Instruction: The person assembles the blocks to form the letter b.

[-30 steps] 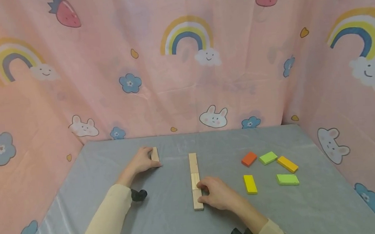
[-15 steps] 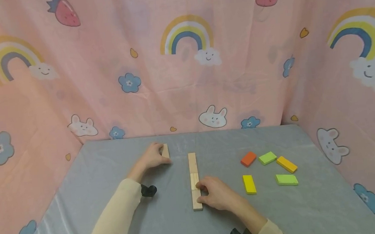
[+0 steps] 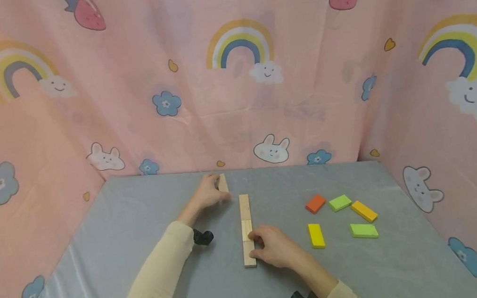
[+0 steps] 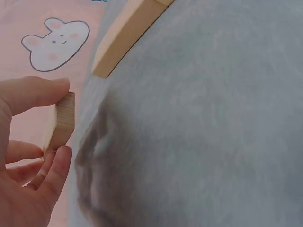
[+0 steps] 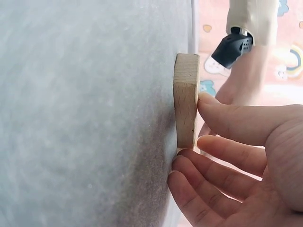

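Note:
Between the thumb and fingertips of my left hand [image 3: 205, 193], a plain wooden block [image 3: 223, 183] is pinched; the left wrist view shows its end face [image 4: 65, 113]. It hangs just left of and beyond the far end of a straight row of three plain wooden blocks [image 3: 245, 208], laid end to end on the grey cloth. My right hand [image 3: 276, 247] rests its thumb and index finger on the right side of the row, at the near block [image 3: 249, 260] and its joint with the middle one. In the right wrist view those fingertips touch the wooden block [image 5: 185, 113] without curling round it.
Coloured blocks lie loose to the right: red [image 3: 315, 203], light green [image 3: 339, 202], orange [image 3: 364, 211], yellow [image 3: 316, 236] and another light green one [image 3: 363, 231]. A pink patterned curtain [image 3: 203, 133] stands along the back and sides of the grey cloth-covered table [image 3: 114, 235].
My left hand has carried its wooden block rightward and farther back, closer to the far end of the row. The right hand and the row have stayed in place.

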Demonstrator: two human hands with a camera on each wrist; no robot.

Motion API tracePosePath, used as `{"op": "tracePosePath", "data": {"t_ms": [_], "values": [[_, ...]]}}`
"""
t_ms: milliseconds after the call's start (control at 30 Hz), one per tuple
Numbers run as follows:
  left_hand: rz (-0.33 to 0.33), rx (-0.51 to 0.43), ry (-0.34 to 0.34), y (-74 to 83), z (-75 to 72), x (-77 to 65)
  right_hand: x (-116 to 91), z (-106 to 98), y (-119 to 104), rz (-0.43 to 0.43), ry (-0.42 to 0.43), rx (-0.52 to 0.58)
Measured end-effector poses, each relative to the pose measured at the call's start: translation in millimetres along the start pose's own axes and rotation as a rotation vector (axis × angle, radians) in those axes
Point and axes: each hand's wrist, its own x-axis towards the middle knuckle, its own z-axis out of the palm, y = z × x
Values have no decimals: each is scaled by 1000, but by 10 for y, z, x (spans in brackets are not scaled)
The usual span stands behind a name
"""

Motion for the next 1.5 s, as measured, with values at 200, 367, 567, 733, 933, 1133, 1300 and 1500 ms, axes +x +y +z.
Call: {"op": "tracePosePath", "data": {"t_ms": [200, 367, 567, 733, 933, 1133, 1300, 1500], "values": [[25, -19, 29, 70, 107, 83, -3, -9, 8, 16, -1, -1], [40, -17, 38, 151, 173, 149, -12, -24, 2, 23, 1, -4], [20, -28, 23, 208, 243, 208, -11, -31, -6, 26, -5, 2], [18, -24, 11, 199, 315, 246, -16, -24, -8, 29, -8, 16], [19, -33, -10, 206, 378, 264, -19, -16, -23, 27, -18, 25], [17, -14, -51, 217, 421, 274, -22, -8, -33, 11, -8, 15], [35, 12, -78, 211, 437, 282, -20, -10, -31, 13, -16, 19], [53, 7, -72, 196, 452, 317, -19, -21, -12, 11, -9, 17]]}}
